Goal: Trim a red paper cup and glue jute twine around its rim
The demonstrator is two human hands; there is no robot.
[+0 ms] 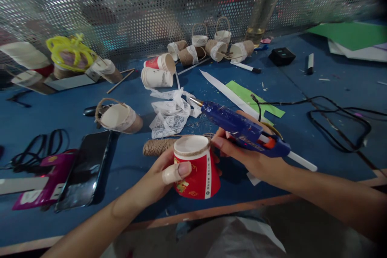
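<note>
My left hand (169, 169) is wrapped round a red paper cup (196, 177), its thumb bearing a pale bandage. A band of twine circles the cup's narrow upper end, which faces up. In my right hand (242, 155) is a blue hot glue gun (232, 123), its metal nozzle pointing left and a white glue stick jutting from the back. The right fingertips are close to the cup's upper edge; whether they touch the twine is unclear. Behind the cup lies a roll of jute twine (157, 147), and beyond it a heap of white lace (172, 113).
Twine-wrapped small baskets (217, 50) and paper cups (159, 76) stand toward the perforated metal screen (136, 4). One basket (121, 117), a phone (86, 169) and a purple glue gun (48, 177) are at left. Green paper (250, 96) and a black cable (326, 133) lie right.
</note>
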